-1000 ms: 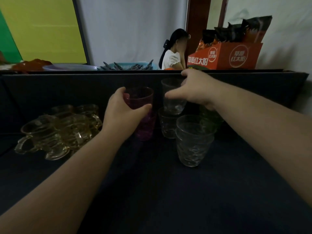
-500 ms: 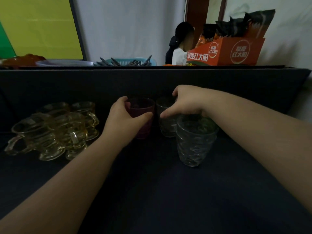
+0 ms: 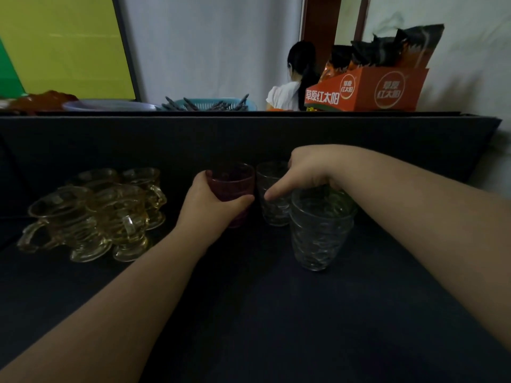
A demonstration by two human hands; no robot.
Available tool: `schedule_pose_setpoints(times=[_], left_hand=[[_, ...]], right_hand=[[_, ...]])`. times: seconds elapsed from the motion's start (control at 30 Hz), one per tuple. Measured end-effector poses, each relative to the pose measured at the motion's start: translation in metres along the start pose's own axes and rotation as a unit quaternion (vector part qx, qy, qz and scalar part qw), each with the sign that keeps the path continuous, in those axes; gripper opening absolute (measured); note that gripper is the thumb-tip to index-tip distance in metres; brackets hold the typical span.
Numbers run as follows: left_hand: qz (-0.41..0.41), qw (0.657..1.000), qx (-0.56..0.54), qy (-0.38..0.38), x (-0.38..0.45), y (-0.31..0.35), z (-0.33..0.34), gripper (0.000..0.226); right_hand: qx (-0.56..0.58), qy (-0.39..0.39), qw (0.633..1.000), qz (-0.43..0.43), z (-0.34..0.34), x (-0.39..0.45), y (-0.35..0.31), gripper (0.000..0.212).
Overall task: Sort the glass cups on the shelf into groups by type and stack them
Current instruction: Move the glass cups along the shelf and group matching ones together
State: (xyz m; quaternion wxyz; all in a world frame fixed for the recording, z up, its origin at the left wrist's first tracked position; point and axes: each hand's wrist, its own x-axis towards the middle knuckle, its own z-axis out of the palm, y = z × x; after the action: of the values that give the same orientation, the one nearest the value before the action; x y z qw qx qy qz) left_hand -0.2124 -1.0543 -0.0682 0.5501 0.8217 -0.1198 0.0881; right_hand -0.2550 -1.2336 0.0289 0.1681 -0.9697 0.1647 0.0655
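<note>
On the dark shelf [image 3: 276,313] the left hand [image 3: 213,205] has its grip closed around one red glass cup [image 3: 231,186], thumb on the near side and fingers behind it, with the cup standing upright on the shelf surface. Just to its right, the right hand [image 3: 309,172] reaches down from above over a clear textured cup [image 3: 272,205]; the thumb lies against the cup's near wall and the fingers curl over the far rim, so the grip looks closed on it, though the far fingers are hidden. This cup seems to be nested with another of its kind, but the dim light makes the count uncertain. In front and to the right stands a nearer clear stack [image 3: 318,233], which looks like two textured cups, one set inside the other. Behind the right wrist a green cup [image 3: 347,201] shows only in part. At the left, well apart from the hands, a cluster of amber handled mugs [image 3: 94,214] stands together, four countable, touching one another. On the ledge above sit one orange snack box [image 3: 367,91], one blue basket [image 3: 210,105] and one pale bowl [image 3: 107,105].
</note>
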Motion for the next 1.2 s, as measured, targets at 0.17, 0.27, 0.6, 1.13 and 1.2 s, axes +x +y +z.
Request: schedule_pose_setpoints(times=[0.17,0.27,0.6,1.13,1.2], left_hand=[[-0.004,1.000,-0.009,0.002,0.000,-0.002,-0.002,0.085],[0.003,1.000,-0.013,-0.003,-0.001,-0.002,-0.005,0.080],[0.019,0.999,-0.031,0.001,-0.004,0.003,-0.011,0.066],[0.112,0.975,-0.188,-0.031,0.009,0.108,0.007,0.063],[0.124,0.970,-0.198,-0.063,0.017,0.121,0.019,0.061]], right_hand=[[0.034,0.024,0.999,-0.006,0.002,-0.002,0.002,0.099],[0.074,0.053,0.996,-0.010,0.001,-0.007,0.003,0.102],[0.189,0.173,0.963,-0.085,-0.044,-0.065,0.024,0.058],[0.198,0.181,0.957,-0.113,-0.017,-0.128,0.059,0.096],[0.184,0.185,0.960,-0.105,-0.010,-0.126,0.062,0.099]])
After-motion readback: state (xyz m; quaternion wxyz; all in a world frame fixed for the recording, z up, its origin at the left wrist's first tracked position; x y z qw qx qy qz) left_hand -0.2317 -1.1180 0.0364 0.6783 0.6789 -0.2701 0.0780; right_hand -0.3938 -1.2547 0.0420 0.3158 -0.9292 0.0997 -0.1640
